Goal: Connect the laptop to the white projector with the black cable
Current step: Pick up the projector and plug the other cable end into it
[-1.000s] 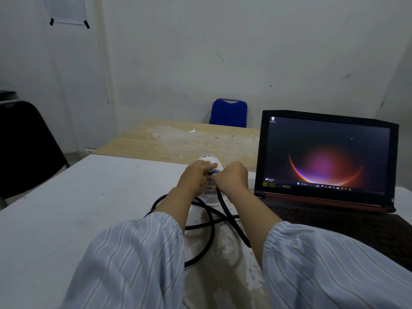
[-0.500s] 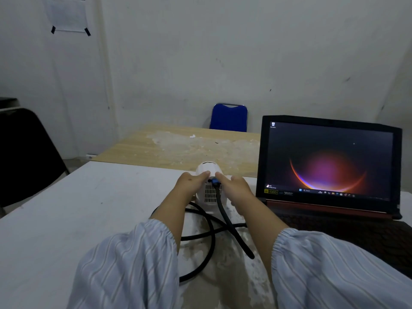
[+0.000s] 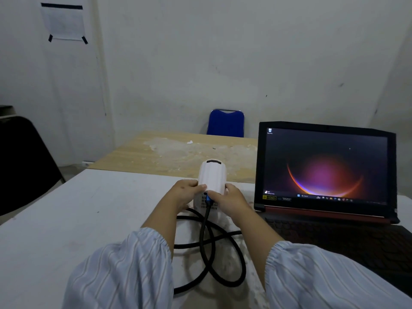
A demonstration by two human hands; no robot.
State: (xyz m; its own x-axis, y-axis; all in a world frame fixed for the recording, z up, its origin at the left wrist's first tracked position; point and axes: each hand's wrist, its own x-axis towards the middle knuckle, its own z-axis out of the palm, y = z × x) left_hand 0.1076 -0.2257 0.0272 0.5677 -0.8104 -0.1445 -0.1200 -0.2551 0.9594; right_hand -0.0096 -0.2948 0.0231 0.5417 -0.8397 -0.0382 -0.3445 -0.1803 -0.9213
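The small white projector (image 3: 213, 175) stands on the white table (image 3: 66, 219), its vented back facing me. A thick black cable (image 3: 207, 233) with a blue plug end sits in the projector's back and loops over the table toward me. My left hand (image 3: 186, 194) grips the projector's left side. My right hand (image 3: 229, 200) holds its right side, with the thumb by the blue plug. The open laptop (image 3: 325, 170) stands to the right with its screen lit. The cable's other end is hidden behind my right arm.
A wooden table (image 3: 178, 150) adjoins the far edge of the white one. A blue chair (image 3: 225, 123) stands behind it against the wall. A black chair (image 3: 24, 161) is at the left. A paper sheet (image 3: 63, 22) is taped to the wall.
Both hands slid from the plug at the projector's back to its sides. The projector's top has tipped up into view. The blue plug stays in the back.
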